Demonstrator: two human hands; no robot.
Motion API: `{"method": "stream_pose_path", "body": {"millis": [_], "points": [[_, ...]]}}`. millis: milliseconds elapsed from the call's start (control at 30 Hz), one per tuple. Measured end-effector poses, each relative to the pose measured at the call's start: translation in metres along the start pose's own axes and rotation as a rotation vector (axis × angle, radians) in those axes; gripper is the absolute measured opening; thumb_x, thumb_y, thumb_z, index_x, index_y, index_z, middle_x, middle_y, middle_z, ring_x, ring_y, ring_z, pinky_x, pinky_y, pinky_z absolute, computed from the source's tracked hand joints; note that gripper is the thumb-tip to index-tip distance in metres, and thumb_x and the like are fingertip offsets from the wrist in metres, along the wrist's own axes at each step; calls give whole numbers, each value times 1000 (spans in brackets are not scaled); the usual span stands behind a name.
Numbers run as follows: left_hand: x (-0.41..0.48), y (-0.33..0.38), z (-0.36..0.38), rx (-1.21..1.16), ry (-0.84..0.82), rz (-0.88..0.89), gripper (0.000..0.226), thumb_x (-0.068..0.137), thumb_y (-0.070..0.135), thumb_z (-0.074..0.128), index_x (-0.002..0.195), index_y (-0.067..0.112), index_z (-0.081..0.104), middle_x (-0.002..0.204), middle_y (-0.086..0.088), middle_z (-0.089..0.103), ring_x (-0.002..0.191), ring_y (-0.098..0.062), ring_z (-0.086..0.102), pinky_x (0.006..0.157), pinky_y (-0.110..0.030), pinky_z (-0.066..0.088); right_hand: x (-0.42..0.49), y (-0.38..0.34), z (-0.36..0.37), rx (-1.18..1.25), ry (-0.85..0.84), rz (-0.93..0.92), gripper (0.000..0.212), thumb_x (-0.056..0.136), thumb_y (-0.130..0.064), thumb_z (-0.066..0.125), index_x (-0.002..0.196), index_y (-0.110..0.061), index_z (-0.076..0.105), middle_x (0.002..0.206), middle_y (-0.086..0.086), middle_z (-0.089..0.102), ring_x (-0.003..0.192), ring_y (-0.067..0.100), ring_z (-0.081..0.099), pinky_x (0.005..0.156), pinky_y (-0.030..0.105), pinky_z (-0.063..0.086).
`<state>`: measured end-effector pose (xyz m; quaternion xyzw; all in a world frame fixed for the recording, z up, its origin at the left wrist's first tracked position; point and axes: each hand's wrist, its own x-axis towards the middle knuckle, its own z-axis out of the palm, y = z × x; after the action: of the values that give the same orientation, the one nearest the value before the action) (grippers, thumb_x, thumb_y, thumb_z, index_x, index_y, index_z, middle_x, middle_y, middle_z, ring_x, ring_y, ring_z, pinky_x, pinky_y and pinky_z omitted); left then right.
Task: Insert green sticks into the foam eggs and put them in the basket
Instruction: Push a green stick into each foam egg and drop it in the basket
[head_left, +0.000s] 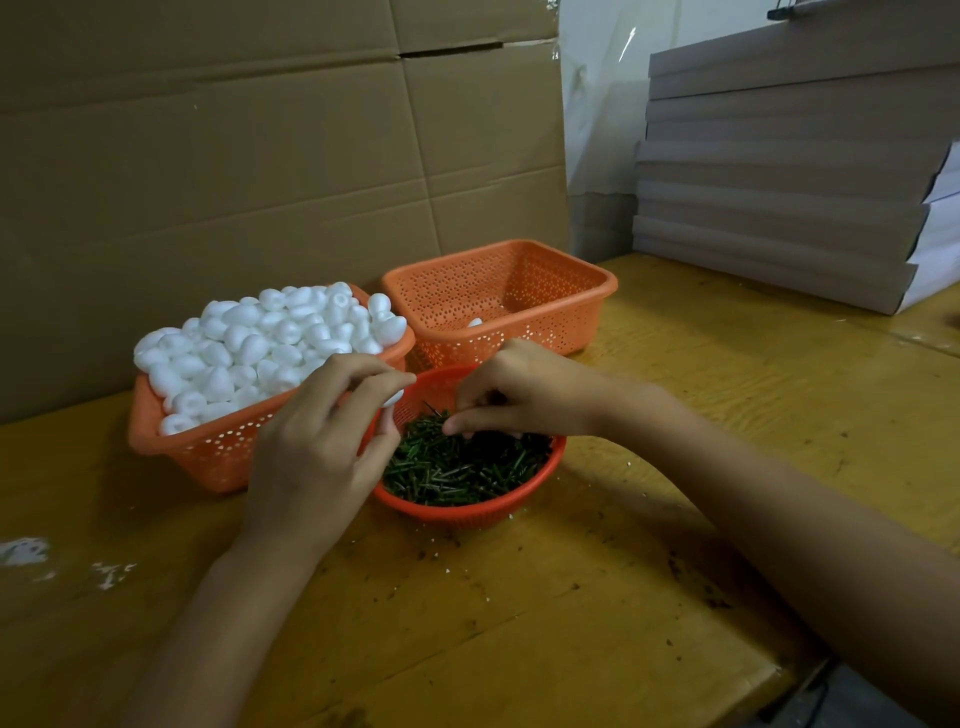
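Observation:
A heap of white foam eggs (260, 343) fills the orange basket (197, 447) at the left. Behind it to the right stands a second orange basket (519, 296) with one white egg (474, 322) on its floor. A round red bowl (467, 512) in front holds many green sticks (467, 467). My left hand (322, 441) grips a foam egg (392, 399) at the bowl's left rim. My right hand (514, 395) reaches into the bowl, its fingertips curled down among the sticks, pinching at them.
All stands on a yellow wooden table (675, 415) with foam crumbs (23, 551) at the left. A cardboard wall (234, 156) closes the back. A stack of flat grey boxes (789, 171) lies at the back right.

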<state>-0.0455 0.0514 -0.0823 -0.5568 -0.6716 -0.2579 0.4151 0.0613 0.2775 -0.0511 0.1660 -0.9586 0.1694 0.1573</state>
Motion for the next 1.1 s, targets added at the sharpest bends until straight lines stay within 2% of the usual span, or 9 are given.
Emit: {"method": "stream_pose_path", "body": {"millis": [133,333,467,600,700,867,933,1000,1100], "points": [[-1,1,0,10,-13,-7,19,97,3,72,115,6,75,112,-9,68,90,-19,65,83,-17,43,0,-1,-2,-12,4,9,32,101,-38,68,79,-17,77,70,-12,70,62,5,63,60,20,42],[0,3,-3,17,-27,-5,15,98,9,76,111,4,76,108,-10,69,91,-24,69,78,-22,47,0,-2,-2,-16,-37,75,44,106,-44,56,73,-19,71,67,-6,68,62,9,62,61,13,36],[1,5,-4,15,-29,-8,17,97,9,77,113,3,77,107,-12,69,88,-24,68,75,-24,49,0,-3,-2,-9,-74,89,44,103,-46,59,67,-22,66,64,-8,67,60,6,64,59,13,40],[0,3,-2,36,-8,-10,21,98,20,73,111,4,78,102,-10,69,81,-21,65,71,-22,44,0,0,-1,-68,-112,59,53,100,-49,64,67,-8,68,59,2,63,53,16,56,51,17,34],[-2,3,1,15,-11,-17,23,101,24,71,112,5,79,101,-7,69,81,-19,64,72,-20,42,1,0,0,-62,-80,54,54,102,-50,61,68,-8,67,57,1,59,50,16,54,49,21,33],[2,8,5,-273,42,-238,31,96,27,74,126,20,72,102,9,64,78,-10,59,66,-20,48,0,-2,-1,-40,-36,50,50,103,-48,58,69,-11,58,59,1,55,52,14,52,51,26,37],[2,12,7,-430,60,-354,41,91,23,80,128,30,67,103,10,70,87,-14,69,75,-25,56,0,-3,-2,-34,-30,43,46,102,-45,62,71,-13,53,62,1,54,55,13,50,55,30,37],[2,15,10,-568,63,-472,43,88,17,86,125,30,67,104,9,74,97,-15,74,86,-31,61,0,-3,-2,-24,-25,32,42,100,-42,68,73,-14,52,63,0,53,57,12,49,56,29,37],[0,18,13,-698,54,-594,48,84,3,86,120,27,67,106,5,74,101,-13,77,88,-29,63,-2,-2,-3,6,-14,24,37,93,-38,78,77,-12,57,64,-5,53,58,10,48,55,18,33]]}}
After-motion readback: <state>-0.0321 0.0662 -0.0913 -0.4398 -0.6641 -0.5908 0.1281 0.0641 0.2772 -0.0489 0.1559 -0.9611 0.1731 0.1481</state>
